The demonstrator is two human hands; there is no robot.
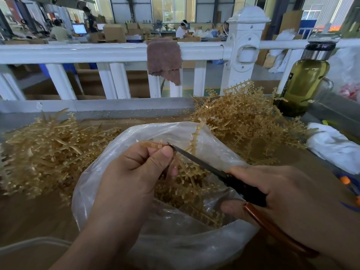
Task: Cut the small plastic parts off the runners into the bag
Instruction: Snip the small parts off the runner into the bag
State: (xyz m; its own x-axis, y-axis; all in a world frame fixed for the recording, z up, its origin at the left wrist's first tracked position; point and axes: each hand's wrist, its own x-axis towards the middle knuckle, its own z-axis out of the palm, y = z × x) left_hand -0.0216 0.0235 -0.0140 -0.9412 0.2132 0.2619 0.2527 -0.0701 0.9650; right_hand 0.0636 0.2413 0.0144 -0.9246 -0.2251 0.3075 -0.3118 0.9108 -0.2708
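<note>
Scissors (196, 159) gripped in our right hand (292, 193) point up-left, tip beside our left hand (136, 168), which pinches a runner (195, 137) over the bag (175, 240); its long branch stands nearly upright. Bottle (303, 82) label: too blurred to read.

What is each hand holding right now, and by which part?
The left hand pinches a runner by one end, thumb against fingers; the right hand grips the scissors by their handles.
</note>
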